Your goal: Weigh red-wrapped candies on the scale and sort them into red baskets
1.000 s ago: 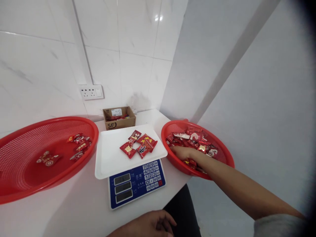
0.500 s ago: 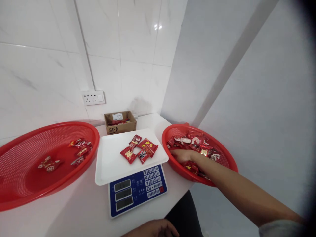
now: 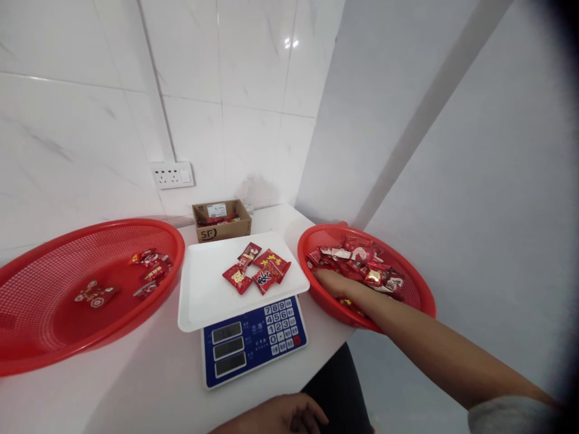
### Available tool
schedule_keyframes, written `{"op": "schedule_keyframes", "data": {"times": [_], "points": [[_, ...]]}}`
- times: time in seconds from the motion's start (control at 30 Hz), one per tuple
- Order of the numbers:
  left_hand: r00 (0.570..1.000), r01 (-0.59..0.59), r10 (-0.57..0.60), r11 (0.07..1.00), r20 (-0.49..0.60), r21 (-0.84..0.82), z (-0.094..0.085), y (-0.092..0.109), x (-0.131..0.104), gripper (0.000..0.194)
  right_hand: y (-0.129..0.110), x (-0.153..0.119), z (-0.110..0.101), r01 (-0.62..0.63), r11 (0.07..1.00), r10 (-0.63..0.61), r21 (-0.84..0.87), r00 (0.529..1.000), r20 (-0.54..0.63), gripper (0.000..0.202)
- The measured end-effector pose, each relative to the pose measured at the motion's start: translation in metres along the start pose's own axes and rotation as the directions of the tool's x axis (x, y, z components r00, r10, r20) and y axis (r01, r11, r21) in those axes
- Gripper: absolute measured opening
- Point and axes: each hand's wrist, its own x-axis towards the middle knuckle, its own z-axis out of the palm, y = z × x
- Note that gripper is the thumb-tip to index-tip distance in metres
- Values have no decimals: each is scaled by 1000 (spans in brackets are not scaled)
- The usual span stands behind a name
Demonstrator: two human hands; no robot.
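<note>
My right hand (image 3: 337, 282) lay palm-down in the round red mesh basket (image 3: 409, 282), among glossy foil packets (image 3: 362, 260); whether it gripped one, I could not tell. My left hand (image 3: 283, 416) rested loosely curled, empty, near the scale (image 3: 253, 340).

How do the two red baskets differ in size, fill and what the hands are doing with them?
The left basket looks larger than the right basket, though it also sits nearer the camera. The left basket holds only a few scattered red packets; the right basket holds a dense pile. The right hand reaches into the right basket; no hand touches the left one, and the left hand rests by the table edge. Both are round red mesh baskets flanking the scale.
</note>
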Motion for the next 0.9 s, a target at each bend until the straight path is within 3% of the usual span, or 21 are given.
{"op": "schedule_keyframes", "data": {"times": [0.23,0.43,0.63,0.8,0.9], "points": [[1000,17,-17,1000,-12,-5,0,1,-1,54,2,8,-33,-66,989,40,-134,981,-188,20],[1000,7,-7,1000,-9,18,0,-3,0,50,-3,9,-50,-113,984,67,-135,951,-302,24],[1000,6,-5,998,-16,64,1,-2,-1,48,-58,12,-64,43,999,-47,-19,933,-358,29],[1000,-11,11,998,-1,64,1,-2,-4,52,-114,25,-56,219,974,-201,57,954,-224,30],[1000,-12,13,998,-7,60,1,-6,-2,55,-134,33,-46,290,954,-277,76,950,-143,29]]}}
